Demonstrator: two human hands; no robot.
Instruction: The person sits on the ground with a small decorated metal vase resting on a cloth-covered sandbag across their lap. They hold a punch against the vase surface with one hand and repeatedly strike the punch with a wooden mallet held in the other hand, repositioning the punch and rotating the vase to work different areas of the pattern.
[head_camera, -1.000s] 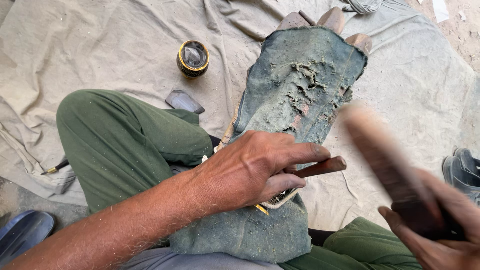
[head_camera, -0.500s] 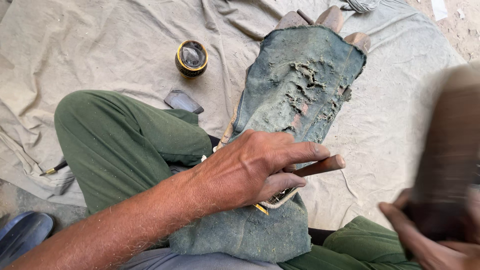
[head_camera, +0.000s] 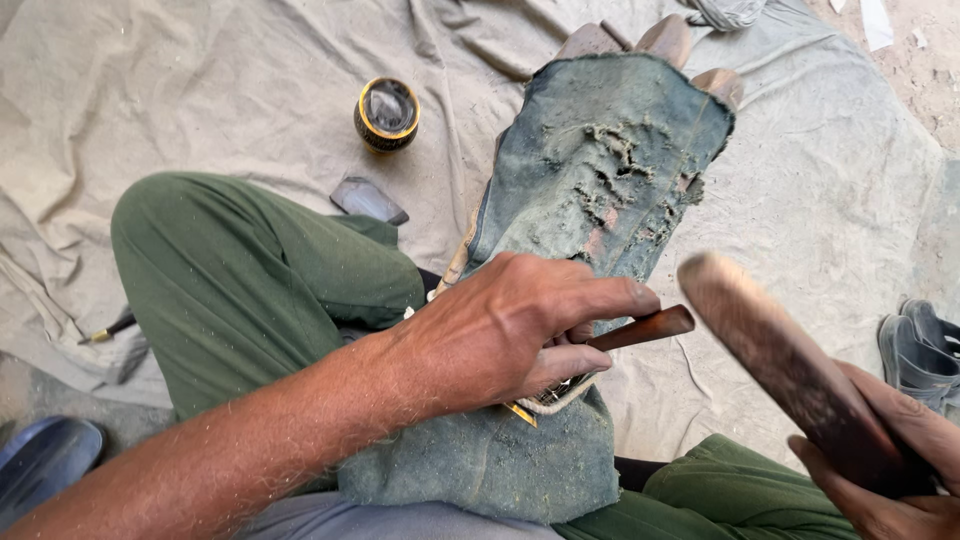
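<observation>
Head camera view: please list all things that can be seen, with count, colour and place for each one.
worn cloth: one, grey-green, frayed, lying over the lap and out ahead.
wooden pieces: three ends, brown, sticking out from under the cloth's far edge.
round tin: one, black and gold, on the ground sheet at upper left.
flat stone: one, grey, beside the left knee.
ground sheet: one, beige, spread under everything.
small tool: one, dark with yellow tip, at left edge.
shoes: grey, at right edge; exact count unclear.
brown handle: one, under the left hand.
wooden mallet: one, dark brown, blurred, in the right hand.
trousers: green.
left hand: pressing on the handle.
right hand: lower right corner.
</observation>
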